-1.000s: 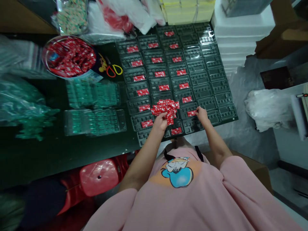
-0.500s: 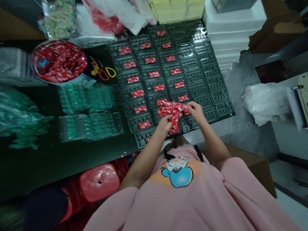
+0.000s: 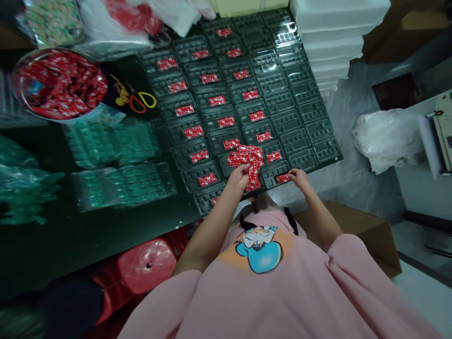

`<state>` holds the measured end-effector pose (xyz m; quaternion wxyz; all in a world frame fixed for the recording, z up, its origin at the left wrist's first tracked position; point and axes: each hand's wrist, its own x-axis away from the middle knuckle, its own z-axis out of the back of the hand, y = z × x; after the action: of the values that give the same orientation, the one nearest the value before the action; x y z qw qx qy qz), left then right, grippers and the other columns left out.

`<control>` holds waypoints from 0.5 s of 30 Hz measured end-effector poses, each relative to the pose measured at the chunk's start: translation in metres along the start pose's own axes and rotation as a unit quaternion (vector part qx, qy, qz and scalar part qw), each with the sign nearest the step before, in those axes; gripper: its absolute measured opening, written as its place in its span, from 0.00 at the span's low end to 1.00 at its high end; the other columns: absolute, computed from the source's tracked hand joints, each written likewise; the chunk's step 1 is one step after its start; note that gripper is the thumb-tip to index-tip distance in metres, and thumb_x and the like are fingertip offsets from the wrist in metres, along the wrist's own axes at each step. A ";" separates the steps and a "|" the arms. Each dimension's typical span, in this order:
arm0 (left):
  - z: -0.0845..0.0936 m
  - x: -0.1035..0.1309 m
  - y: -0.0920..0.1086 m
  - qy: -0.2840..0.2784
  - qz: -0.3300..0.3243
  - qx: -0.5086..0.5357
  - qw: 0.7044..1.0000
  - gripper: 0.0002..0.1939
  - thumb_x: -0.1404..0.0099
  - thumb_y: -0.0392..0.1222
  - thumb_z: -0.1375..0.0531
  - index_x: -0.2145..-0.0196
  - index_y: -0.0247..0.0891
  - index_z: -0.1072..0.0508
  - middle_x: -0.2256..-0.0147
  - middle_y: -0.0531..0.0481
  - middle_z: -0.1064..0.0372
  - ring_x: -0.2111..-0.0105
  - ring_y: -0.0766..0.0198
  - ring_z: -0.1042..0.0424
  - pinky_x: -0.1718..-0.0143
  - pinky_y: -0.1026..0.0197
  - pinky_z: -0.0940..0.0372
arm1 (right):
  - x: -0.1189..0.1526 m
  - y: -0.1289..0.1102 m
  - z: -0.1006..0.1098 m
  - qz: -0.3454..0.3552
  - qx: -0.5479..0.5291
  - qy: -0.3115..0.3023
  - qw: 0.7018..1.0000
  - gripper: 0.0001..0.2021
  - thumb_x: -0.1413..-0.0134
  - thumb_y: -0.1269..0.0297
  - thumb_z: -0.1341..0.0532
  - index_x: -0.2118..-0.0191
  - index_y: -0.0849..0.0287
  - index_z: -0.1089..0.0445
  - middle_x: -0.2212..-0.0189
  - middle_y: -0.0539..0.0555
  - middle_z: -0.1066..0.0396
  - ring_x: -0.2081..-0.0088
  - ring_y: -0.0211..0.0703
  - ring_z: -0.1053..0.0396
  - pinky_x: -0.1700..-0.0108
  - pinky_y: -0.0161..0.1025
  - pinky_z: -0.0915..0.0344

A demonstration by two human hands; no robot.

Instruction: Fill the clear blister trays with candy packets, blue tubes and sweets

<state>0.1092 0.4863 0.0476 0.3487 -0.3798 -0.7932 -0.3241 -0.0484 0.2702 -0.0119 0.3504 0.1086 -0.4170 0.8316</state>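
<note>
The left hand (image 3: 239,178) is gripping a bunch of red sachets (image 3: 246,159) above the clear blister trays (image 3: 293,106), while the right hand (image 3: 299,178) is pinching one red sachet (image 3: 283,178) over the nearest tray's compartment.

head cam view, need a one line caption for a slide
Left hand holds a bunch of red sachets while the right hand sets one sachet into a clear tray.
</note>
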 end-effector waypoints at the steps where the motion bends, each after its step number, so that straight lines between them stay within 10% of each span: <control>1: -0.001 0.000 -0.002 -0.002 0.001 -0.001 1.000 0.19 0.48 0.23 0.45 0.59 0.31 0.28 0.69 0.46 0.25 0.67 0.59 0.24 0.55 0.51 0.29 | 0.001 -0.001 -0.004 0.004 0.023 0.018 1.000 0.02 0.54 0.66 0.39 0.73 0.58 0.29 0.75 0.51 0.28 0.70 0.41 0.33 0.62 0.37 0.39; 10: -0.010 -0.009 -0.019 -0.002 0.015 -0.022 1.000 0.18 0.48 0.23 0.45 0.59 0.31 0.28 0.69 0.46 0.25 0.67 0.58 0.24 0.54 0.50 0.29 | 0.002 -0.003 -0.014 0.020 0.073 0.086 0.993 0.04 0.49 0.63 0.39 0.69 0.57 0.29 0.70 0.54 0.28 0.66 0.43 0.33 0.58 0.38 0.39; 15: -0.017 -0.013 -0.029 -0.006 0.022 -0.030 0.999 0.17 0.49 0.22 0.44 0.61 0.31 0.28 0.70 0.46 0.25 0.66 0.58 0.23 0.55 0.51 0.28 | 0.000 -0.025 -0.003 0.061 -0.131 0.115 0.983 0.11 0.47 0.56 0.41 0.64 0.58 0.28 0.68 0.53 0.27 0.65 0.42 0.32 0.57 0.39 0.36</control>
<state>0.0963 0.4533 0.0393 0.3397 -0.4095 -0.7766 -0.3373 -0.0309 0.2828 0.0020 0.3554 -0.0601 -0.4854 0.7965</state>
